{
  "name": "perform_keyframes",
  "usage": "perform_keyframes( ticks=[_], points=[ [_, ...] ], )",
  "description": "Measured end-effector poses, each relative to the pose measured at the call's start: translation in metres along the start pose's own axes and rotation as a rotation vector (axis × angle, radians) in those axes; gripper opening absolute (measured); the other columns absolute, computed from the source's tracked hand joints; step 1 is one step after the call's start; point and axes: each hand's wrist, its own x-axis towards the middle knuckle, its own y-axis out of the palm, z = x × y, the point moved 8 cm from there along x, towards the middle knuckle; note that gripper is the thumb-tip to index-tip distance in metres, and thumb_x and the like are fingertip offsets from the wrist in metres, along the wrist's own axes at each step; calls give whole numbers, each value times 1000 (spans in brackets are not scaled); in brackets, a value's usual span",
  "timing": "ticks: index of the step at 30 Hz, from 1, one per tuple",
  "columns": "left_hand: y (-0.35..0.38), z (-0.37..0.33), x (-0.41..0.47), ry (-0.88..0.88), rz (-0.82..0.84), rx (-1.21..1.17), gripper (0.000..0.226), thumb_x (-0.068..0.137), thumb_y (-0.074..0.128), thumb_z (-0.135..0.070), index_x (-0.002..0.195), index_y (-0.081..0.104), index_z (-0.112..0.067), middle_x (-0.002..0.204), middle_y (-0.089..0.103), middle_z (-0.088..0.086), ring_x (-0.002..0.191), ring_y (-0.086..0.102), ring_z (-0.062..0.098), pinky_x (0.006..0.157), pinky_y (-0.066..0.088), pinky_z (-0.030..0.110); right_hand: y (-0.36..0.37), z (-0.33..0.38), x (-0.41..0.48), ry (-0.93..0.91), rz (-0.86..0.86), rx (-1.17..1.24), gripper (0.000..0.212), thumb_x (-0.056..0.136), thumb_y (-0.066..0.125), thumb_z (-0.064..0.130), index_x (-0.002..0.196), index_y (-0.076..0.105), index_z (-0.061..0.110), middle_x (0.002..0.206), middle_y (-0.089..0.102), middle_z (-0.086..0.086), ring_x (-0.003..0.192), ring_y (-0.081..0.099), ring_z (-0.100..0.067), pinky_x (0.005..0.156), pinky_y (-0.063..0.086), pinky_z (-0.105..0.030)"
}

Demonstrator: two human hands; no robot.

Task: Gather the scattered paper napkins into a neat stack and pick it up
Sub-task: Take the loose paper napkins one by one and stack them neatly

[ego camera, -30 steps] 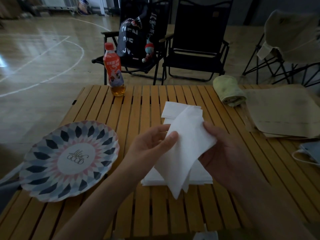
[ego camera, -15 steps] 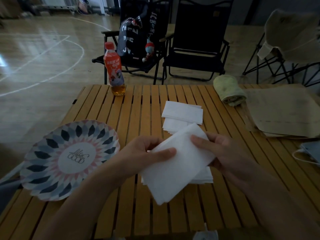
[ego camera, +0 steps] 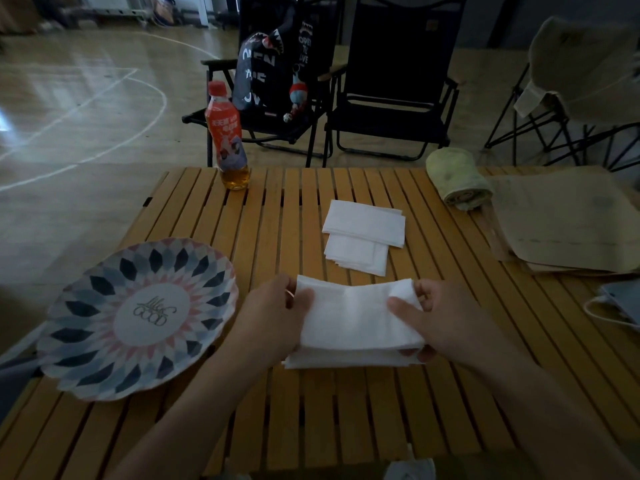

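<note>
A white paper napkin (ego camera: 353, 313) lies flat on top of a napkin stack (ego camera: 346, 360) near the middle of the slatted wooden table (ego camera: 277, 216). My left hand (ego camera: 273, 317) pinches the napkin's left edge. My right hand (ego camera: 440, 323) pinches its right edge, thumb on top. Farther back on the table lie two more folded napkins (ego camera: 363, 233), one overlapping the other, apart from both hands.
A patterned plate (ego camera: 135, 317) sits at the left. An orange drink bottle (ego camera: 227, 136) stands at the far edge. A rolled green towel (ego camera: 457, 178), brown paper bags (ego camera: 568, 220) and a face mask (ego camera: 620, 303) lie at the right. Folding chairs (ego camera: 391, 84) stand behind.
The napkin that both hands held up and tilted has come down and been laid flat on the near stack. Both hands have moved lower and now grip its two ends.
</note>
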Motion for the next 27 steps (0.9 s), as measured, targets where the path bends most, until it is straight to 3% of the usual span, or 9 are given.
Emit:
perform_keyframes(
  ticks=[5,8,10,12,14,17,19,23,27],
  points=[
    [9,6,0,4,-82,289,19,100,41,-50,100,41,-32,85,51,-12,73,53,3,57,42,18,7,-4,1,3,-17,-258,43,93,64,43,129,57,20,98,62,4,75,65,-9,42,47,-15],
    [0,-2,-4,68,-172,442,20,99,40,-52,101,36,-32,88,52,-13,70,50,0,58,40,18,-1,0,-2,-22,-145,-526,41,90,60,57,118,52,28,92,54,13,76,54,-3,50,40,-16],
    [-10,-19,-11,255,-336,538,22,97,42,-48,108,41,-29,104,54,-7,82,50,3,68,43,20,-12,12,-6,-129,-316,-700,40,91,55,59,116,45,30,100,52,13,81,48,-2,60,36,-18],
    [-9,-39,-20,450,-426,533,33,99,37,-46,122,46,-23,122,54,1,103,52,14,87,45,30,-9,27,-11,-296,-410,-696,42,95,47,54,129,43,29,121,50,8,102,46,-5,79,38,-21],
    [6,-49,-23,541,-354,490,47,103,28,-51,137,41,-22,142,47,4,126,44,17,104,34,36,10,36,-14,-424,-331,-613,50,100,31,53,142,37,28,145,43,5,129,40,-10,101,37,-27],
    [44,-39,-18,522,-136,598,62,102,8,-56,154,16,-23,164,17,3,150,13,17,122,12,41,52,33,-16,-472,-107,-693,70,96,3,58,155,21,24,163,21,2,151,14,-14,123,16,-36],
    [56,-22,-11,465,-67,658,68,99,-2,-59,156,5,-23,166,5,3,151,2,16,123,3,42,63,21,-11,-420,-20,-750,77,92,-6,59,158,12,23,166,12,1,153,4,-15,125,9,-40],
    [63,-7,-2,397,-61,616,72,95,-8,-62,155,-2,-24,166,1,0,151,-5,12,122,-5,38,65,9,-1,-355,7,-743,66,101,6,56,159,3,25,167,7,0,153,1,-15,125,7,-42],
    [66,-5,-3,380,-44,643,69,96,-7,-61,154,-7,-24,165,-3,0,150,-10,13,120,-9,38,67,6,-1,-346,15,-764,66,101,6,56,158,2,24,167,6,-1,153,1,-16,125,8,-43]
  ],
)
